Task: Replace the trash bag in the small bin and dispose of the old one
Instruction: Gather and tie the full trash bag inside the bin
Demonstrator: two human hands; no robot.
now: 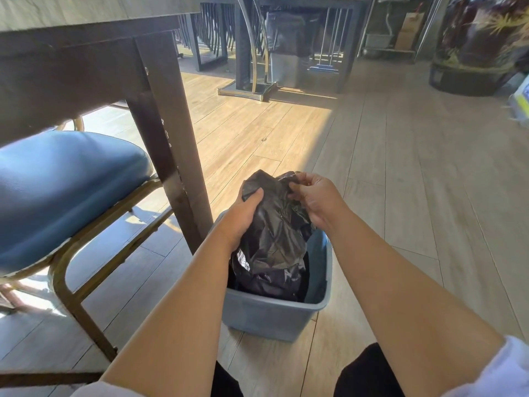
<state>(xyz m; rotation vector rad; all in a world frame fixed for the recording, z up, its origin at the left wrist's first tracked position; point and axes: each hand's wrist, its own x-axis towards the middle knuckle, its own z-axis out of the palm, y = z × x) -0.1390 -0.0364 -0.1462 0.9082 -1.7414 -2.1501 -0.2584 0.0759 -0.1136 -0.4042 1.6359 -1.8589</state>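
A small grey-blue bin stands on the wooden floor right in front of me, beside a dark table leg. A crumpled black trash bag rises out of it, its lower part still inside the bin. My left hand grips the bag's left side, thumb pressed on the upper fold. My right hand pinches the bag's top edge on the right. Both hands are above the bin's far rim.
A dark table leg stands just left of the bin. A blue padded chair with a gold frame sits under the table at left. More table and chair legs stand farther back. A planter is at far right. Open floor lies to the right.
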